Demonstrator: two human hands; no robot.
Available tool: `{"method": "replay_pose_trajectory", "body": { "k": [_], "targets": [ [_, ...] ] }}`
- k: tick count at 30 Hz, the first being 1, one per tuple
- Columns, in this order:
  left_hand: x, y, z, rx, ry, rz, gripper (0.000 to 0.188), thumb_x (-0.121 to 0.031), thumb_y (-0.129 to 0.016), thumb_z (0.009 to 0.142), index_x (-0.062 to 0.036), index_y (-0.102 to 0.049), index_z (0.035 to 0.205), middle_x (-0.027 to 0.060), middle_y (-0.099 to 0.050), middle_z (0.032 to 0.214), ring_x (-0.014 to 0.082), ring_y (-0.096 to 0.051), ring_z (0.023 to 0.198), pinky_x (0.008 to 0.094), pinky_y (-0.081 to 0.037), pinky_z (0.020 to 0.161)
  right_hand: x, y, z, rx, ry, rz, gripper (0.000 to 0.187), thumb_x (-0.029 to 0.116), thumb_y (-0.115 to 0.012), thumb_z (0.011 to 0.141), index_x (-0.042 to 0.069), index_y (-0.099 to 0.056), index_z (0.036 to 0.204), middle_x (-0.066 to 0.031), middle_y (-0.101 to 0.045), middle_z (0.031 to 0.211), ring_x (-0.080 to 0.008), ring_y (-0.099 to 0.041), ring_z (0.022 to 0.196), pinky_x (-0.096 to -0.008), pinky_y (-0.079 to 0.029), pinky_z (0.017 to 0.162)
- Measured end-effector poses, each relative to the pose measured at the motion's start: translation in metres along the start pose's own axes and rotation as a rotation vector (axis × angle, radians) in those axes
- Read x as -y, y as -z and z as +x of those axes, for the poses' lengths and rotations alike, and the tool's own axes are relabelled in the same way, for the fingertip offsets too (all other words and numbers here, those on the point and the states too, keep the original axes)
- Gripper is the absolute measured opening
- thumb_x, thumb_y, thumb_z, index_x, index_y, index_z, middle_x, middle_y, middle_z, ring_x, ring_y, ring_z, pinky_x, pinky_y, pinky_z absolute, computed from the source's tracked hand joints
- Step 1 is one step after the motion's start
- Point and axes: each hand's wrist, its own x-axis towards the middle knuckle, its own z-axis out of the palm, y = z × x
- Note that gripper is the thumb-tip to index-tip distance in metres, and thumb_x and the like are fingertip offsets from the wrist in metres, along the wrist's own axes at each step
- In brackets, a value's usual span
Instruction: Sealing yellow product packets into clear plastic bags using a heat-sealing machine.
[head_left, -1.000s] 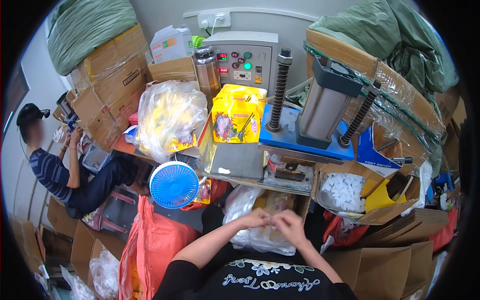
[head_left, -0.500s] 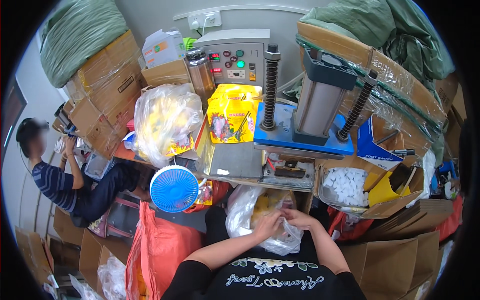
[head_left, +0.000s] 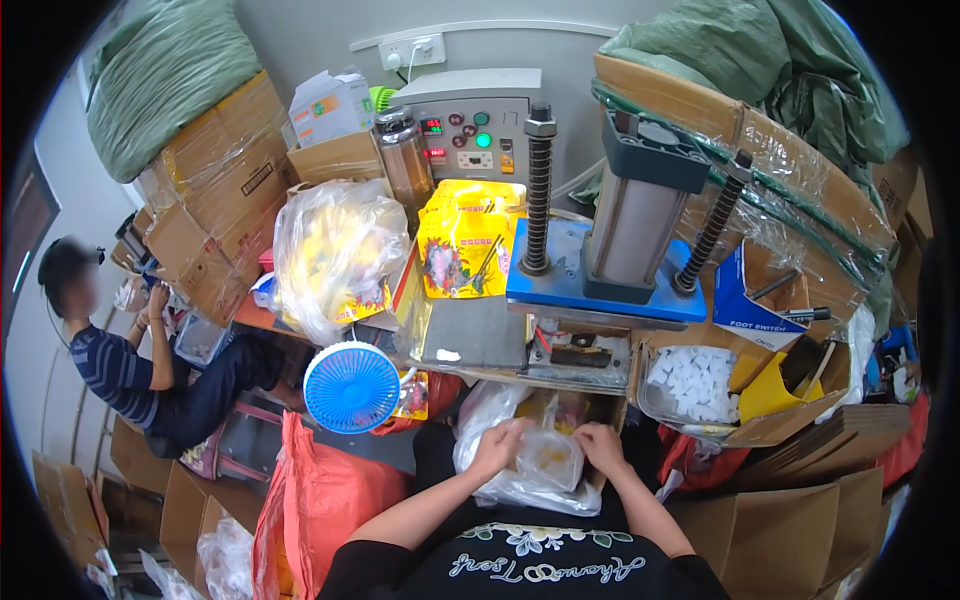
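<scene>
A see-through plastic bag (head_left: 548,462) lies in my lap, below the front edge of the bench, with something yellowish showing inside. My left hand (head_left: 499,447) pinches the bag's film on its left side. On the other side, my right hand (head_left: 601,448) has its fingers closed at the bag's edge. The two hands are apart, with the bag spread between them. Behind the bag, an open box (head_left: 598,408) under the bench holds yellow contents, partly hidden by the film.
Yellow printed pouches (head_left: 462,240) lie on the bench beside a blue-plated press (head_left: 620,265). A stuffed plastic bag (head_left: 338,250) and a blue fan (head_left: 351,388) are to the left. White pieces fill a tub (head_left: 692,384) at right. A person (head_left: 120,360) sits far left.
My hands were close together at the top of the plastic bag. They have moved apart, left and right, and the film between them is spread wider.
</scene>
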Motion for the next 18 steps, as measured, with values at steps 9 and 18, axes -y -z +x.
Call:
{"method": "replay_pose_trajectory", "body": {
  "k": [9,18],
  "targets": [
    [-0.031,-0.037,0.025,0.287,-0.207,-0.031,0.032,-0.019,-0.063,0.086,0.0015,-0.064,0.110,0.0153,-0.068,0.097,0.0235,-0.064,0.085,0.0356,-0.050,0.078,0.079,0.035,0.004,-0.062,0.242,-0.049,0.009,0.005,-0.065,0.077,0.008,-0.072,0.083,-0.0079,-0.067,0.084,-0.0290,-0.065,0.085,-0.0390,-0.052,0.074],
    [-0.020,-0.058,0.006,0.114,-0.145,-0.182,0.017,-0.011,-0.048,0.098,0.0029,-0.058,0.095,0.0078,-0.060,0.082,0.0156,-0.060,0.073,0.0328,-0.049,0.066,0.034,0.022,0.017,0.186,0.216,0.211,0.033,0.008,-0.059,0.087,0.008,-0.064,0.119,-0.0176,-0.063,0.106,-0.0335,-0.057,0.104,-0.0398,-0.045,0.091]
  ]
}}
